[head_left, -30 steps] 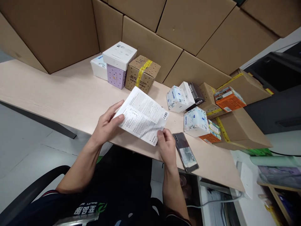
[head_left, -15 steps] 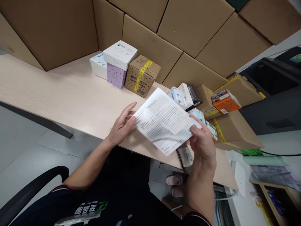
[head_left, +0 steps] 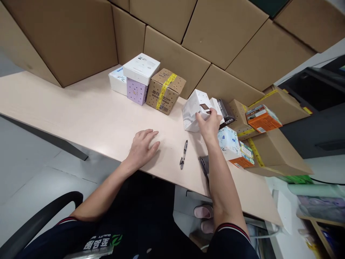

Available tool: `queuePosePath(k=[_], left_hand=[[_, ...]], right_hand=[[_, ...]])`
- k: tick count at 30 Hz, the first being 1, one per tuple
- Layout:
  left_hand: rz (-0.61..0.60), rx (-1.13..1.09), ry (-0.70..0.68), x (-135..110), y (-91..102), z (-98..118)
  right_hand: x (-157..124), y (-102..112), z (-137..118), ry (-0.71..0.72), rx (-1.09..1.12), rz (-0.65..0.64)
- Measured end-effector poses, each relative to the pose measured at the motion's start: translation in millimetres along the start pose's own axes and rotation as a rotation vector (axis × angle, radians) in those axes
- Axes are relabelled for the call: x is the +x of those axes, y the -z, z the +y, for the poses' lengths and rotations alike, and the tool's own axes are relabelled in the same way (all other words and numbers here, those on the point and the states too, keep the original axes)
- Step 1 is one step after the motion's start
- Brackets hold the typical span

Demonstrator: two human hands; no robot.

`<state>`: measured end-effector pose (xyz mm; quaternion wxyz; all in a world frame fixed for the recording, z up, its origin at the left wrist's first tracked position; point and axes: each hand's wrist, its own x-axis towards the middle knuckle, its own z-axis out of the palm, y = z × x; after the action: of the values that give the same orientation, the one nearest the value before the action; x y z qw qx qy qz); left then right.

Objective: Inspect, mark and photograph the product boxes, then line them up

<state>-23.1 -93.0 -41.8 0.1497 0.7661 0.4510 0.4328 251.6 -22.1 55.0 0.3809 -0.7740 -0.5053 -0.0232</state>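
Currently, the right hand [head_left: 210,125] pinches a white box [head_left: 191,110] by its front cut-out [head_left: 204,107] toward the desk [head_left: 88,108] back, handling seemingly unfinished with nothing yet released, while the empty left hand [head_left: 141,148] lies loosely spread.

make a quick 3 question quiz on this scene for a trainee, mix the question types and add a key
1. What is the right hand touching?
2. True or false: the pen lies on the table, to the right of the left hand.
3. What sits on top of the purple box?
A) an orange box
B) a flat white box
C) a phone

Key:
1. A white package
2. True
3. B
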Motion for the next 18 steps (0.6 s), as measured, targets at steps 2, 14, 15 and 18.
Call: queuePosePath(k=[2, 14, 15, 18], left_hand=[[0.010, 0.026, -0.025, -1.0, -2.3, -1.6], [0.074, 0.049, 0.014, -1.8, -1.4, -6.0], [0.090, 0.031, 0.017, -1.6, -0.2, -6.5], [0.154, -0.071, 0.052, -0.7, 3.5, -8.0]], right_hand=[[-1.2, 4.2, -18.4, 0.117, -0.130, 0.026], [23.3, -68.4, -115.2, 0.524, -0.227, -0.469], [21.1, -67.3, -112.3, 0.509, -0.211, -0.481], [-2.5, -53.9, -95.8, 0.584, -0.180, -0.444]])
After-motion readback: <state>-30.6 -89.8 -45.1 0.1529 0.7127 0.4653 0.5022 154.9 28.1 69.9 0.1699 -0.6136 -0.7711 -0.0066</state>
